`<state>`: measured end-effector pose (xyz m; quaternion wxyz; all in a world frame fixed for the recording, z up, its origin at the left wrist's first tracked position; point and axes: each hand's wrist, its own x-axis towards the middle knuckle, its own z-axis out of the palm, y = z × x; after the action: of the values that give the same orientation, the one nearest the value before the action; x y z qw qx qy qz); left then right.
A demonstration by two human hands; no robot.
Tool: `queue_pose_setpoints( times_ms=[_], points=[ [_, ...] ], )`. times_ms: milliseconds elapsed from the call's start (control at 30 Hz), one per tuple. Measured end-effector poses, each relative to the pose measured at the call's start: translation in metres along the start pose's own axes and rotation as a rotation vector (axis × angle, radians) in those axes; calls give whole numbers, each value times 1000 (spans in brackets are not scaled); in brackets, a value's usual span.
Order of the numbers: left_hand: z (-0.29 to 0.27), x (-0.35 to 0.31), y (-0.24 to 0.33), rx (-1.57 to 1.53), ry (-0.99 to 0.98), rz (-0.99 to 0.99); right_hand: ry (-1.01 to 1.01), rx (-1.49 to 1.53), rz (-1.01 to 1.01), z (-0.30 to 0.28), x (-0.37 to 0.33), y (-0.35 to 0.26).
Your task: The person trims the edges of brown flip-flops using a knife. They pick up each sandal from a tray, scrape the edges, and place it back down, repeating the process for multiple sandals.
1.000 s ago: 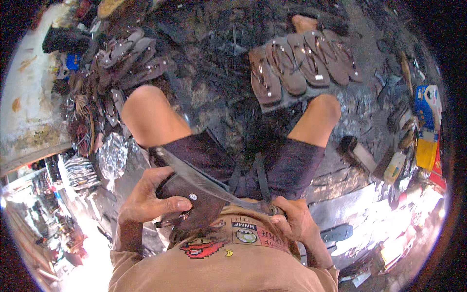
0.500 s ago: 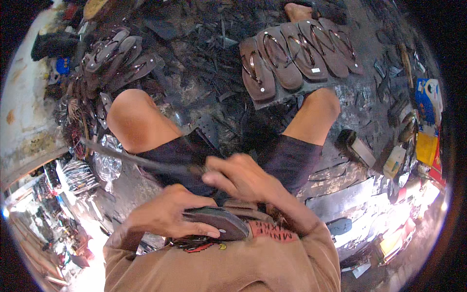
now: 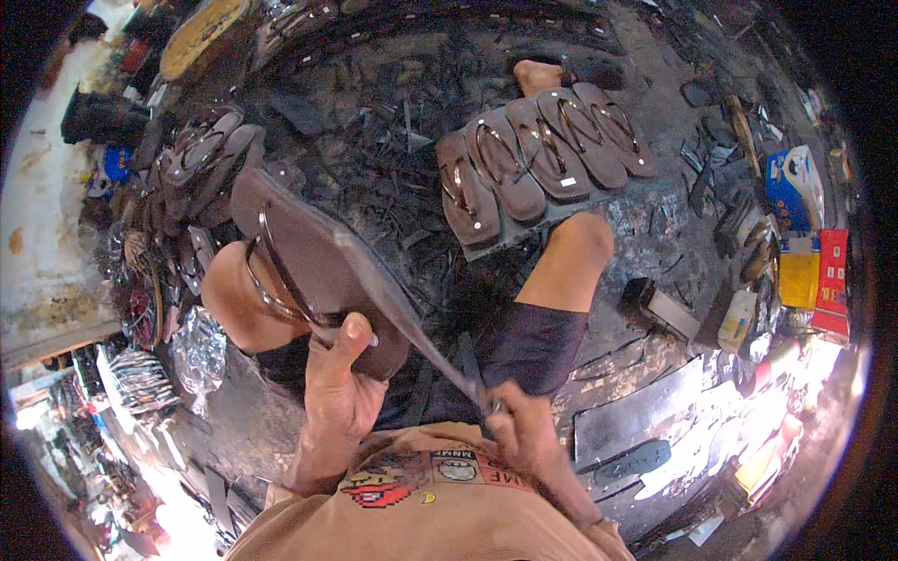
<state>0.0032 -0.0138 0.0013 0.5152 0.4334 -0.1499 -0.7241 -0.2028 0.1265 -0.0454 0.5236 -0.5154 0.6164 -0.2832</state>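
My left hand grips a brown flip-flop by one end, its thumb pressed on the upper face. The flip-flop is raised and slants away to the upper left, over my left knee. Its glossy brown strap hangs off the left side. In my right hand, fingers closed round the handle, is a long narrow knife. The blade runs up and left along the flip-flop's right edge; whether it touches there I cannot tell. The knife handle is mostly hidden by my fingers.
Several brown flip-flops lie in a row beyond my right knee. Others are heaped at the far left. Dark scraps litter the floor between. A dark block, a blue package and a grey sheet lie to the right.
The flip-flop has gone from close to my body up and forward over my left knee. My right hand has moved right and down, and the knife has swung against the flip-flop's edge.
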Motion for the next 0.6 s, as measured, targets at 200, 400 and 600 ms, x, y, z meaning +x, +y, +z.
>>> queue_pose_setpoints(
  times_ms=[200, 400, 600],
  points=[
    [-13, -14, -14, 35, 11, -15, 9, -179, 133, 12, -22, 19],
    [-43, -18, -23, 183, 67, -51, -52, -37, -80, 9, 62, -4],
    [-42, -13, -15, 217, 87, -63, -86, -36, -137, 10, 109, -16]
  ],
)
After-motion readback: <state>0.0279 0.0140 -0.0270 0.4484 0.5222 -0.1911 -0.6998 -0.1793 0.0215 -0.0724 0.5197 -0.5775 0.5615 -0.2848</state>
